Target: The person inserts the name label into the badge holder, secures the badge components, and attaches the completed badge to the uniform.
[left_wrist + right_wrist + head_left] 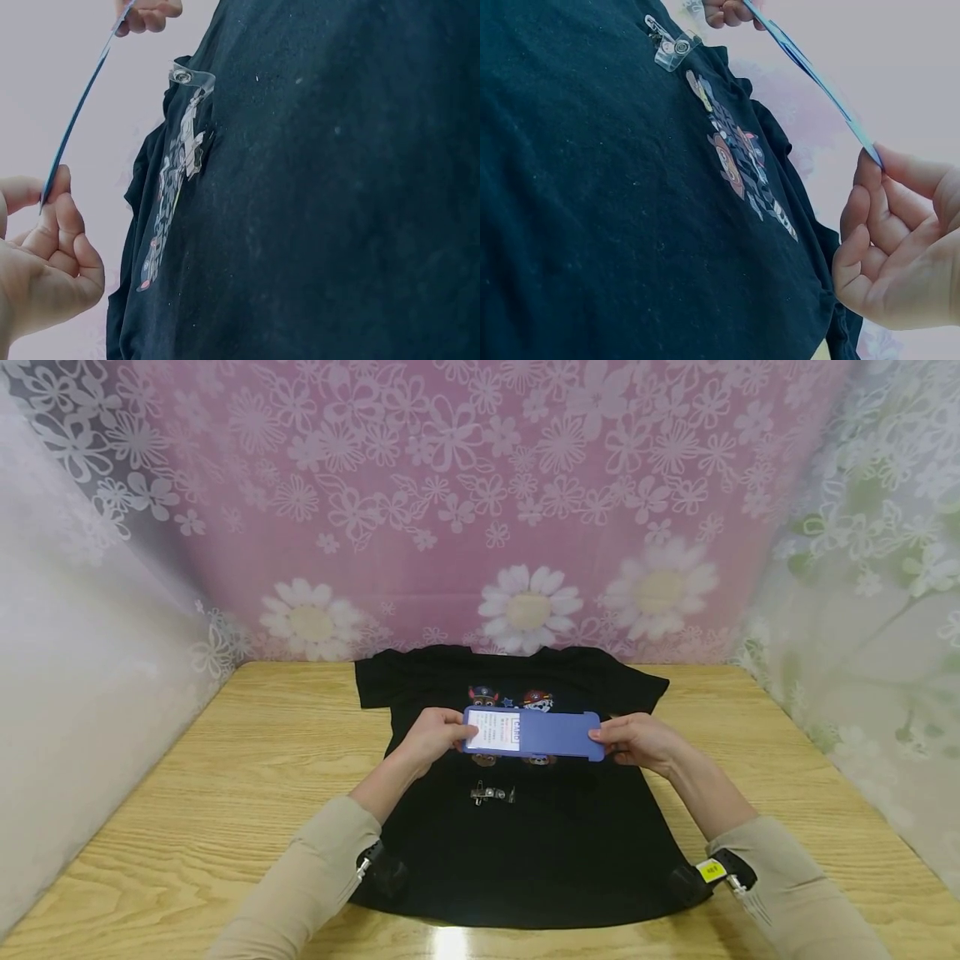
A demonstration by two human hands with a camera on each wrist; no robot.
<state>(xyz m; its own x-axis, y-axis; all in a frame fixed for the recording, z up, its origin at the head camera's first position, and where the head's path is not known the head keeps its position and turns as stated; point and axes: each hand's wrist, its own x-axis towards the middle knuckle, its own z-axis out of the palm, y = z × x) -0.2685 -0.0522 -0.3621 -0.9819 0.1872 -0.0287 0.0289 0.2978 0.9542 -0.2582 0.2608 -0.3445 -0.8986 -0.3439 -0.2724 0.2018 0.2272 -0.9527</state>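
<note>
A blue badge holder [558, 735] is held level above a black T-shirt [525, 852], its long side running left to right. A white printed card [491, 730] shows in its left half. My left hand [433, 737] pinches the left end between thumb and fingers, the thumb over the card. The right end is pinched by my right hand [641, 742]. Seen edge-on in the left wrist view, the holder [75, 120] is a thin, slightly bowed strip. Below it on the shirt lies a badge clip [491, 793] with a clear strap, a metal snap and a safety pin.
The T-shirt lies spread on a wood-grain table [225, 793], cartoon prints [483, 696] on its chest partly behind the holder. A pink flowered curtain [450, 510] hangs at the back. Pale flowered curtains stand at both sides. Dark straps with devices [386, 868] circle both wrists.
</note>
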